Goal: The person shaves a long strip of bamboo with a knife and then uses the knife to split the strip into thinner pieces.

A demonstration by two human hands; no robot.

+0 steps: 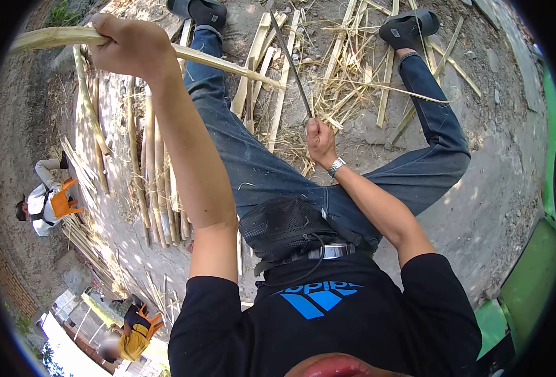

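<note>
My left hand (pixel 133 47) is raised at the upper left, closed around a long pale bamboo strip (pixel 228 69). The strip runs out of view at the left, and its other end reaches across in front of my left shin. Between my knees, my right hand (pixel 321 143) is closed in a fist with a wristwatch just behind it. A long, thin, dark-bladed knife (pixel 290 61) points up and away from this fist, its handle hidden by the fingers. The strip's far end lies close beside the blade in this view.
Split bamboo strips (pixel 280 94) and thin shavings (pixel 347 100) litter the ground between my feet. Bamboo poles (pixel 155 169) lie to the left. Two people sit on orange chairs (pixel 64 198) farther left. A green panel (pixel 529 270) stands at the right.
</note>
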